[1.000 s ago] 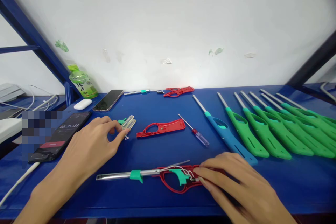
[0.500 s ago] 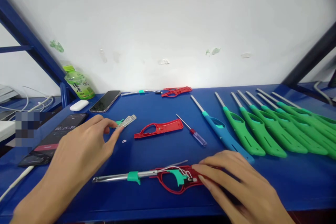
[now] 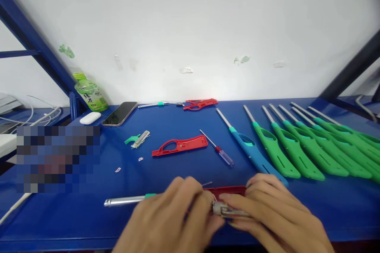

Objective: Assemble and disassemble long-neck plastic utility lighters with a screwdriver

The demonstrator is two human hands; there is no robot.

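My left hand bends over the half-open lighter, covering its trigger area. Its fingers are pinched together beside a tube's grey end, and what they hold is hidden. Between the fingers of my right hand is a clear fuel tank with that grey end pointing left. Behind both hands shows the red handle shell. The lighter's silver barrel sticks out to the left, with a bit of green collar beside my left hand.
Another red handle half and a screwdriver lie mid-table. Left of them are a green trigger and clear tank and small white bits. Assembled green lighters and a blue one line the right. A phone and bottle stand back left.
My left hand has let go of the clear piece with the green part and moved right onto the lighter. My right hand now holds a fuel tank. Another white bit shows on the table.
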